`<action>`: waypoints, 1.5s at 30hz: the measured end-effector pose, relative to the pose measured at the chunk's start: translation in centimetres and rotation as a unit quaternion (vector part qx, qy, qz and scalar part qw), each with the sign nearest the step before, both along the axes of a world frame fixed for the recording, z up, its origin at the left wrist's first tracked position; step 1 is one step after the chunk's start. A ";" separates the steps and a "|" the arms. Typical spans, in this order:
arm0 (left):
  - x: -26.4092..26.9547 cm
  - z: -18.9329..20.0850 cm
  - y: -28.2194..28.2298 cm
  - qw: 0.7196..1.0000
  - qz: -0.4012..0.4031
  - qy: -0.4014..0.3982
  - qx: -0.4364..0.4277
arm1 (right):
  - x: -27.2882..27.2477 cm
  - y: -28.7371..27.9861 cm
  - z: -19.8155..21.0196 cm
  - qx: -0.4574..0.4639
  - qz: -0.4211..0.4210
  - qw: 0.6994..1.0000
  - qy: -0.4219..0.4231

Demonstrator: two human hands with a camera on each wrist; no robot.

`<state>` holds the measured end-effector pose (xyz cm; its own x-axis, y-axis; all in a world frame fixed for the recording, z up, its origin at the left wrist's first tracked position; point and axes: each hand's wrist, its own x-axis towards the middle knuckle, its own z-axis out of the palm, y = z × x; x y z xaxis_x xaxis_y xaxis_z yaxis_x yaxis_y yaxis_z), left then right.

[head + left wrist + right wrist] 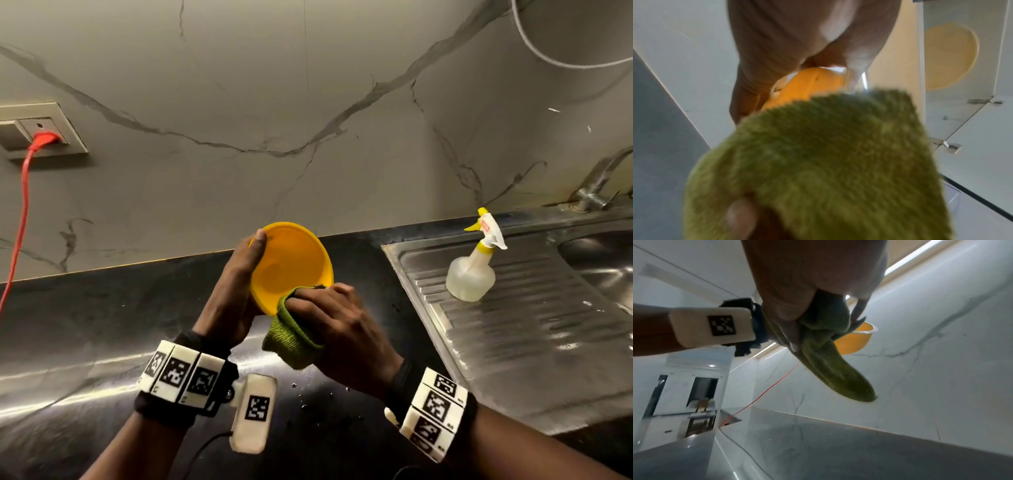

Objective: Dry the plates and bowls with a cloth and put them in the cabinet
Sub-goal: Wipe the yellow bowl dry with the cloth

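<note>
A yellow bowl (291, 263) is held tilted above the black counter, its inside turned toward me. My left hand (239, 284) grips its left rim, thumb over the edge. My right hand (329, 318) grips a bunched green cloth (291, 335) and presses it against the bowl's lower rim. In the left wrist view the green cloth (828, 162) fills the foreground and hides most of the bowl (807, 86). In the right wrist view the cloth (830, 363) hangs from my fist in front of the bowl (855, 342).
The black counter (85, 325) carries a few water drops near my wrists. A steel sink drainboard (531, 325) at right holds a spray bottle (474, 270), with a tap (596, 185) behind. A red cable (20, 219) hangs from a wall socket at left.
</note>
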<state>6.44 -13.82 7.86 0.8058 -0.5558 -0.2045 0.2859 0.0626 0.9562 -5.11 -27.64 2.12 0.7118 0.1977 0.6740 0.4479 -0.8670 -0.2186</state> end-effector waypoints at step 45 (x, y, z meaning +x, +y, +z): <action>-2.3 -0.4 -0.2 0.932 -0.174 -0.317 0.010 | 1.7 -3.7 3.9 0.234 0.006 0.970 -0.060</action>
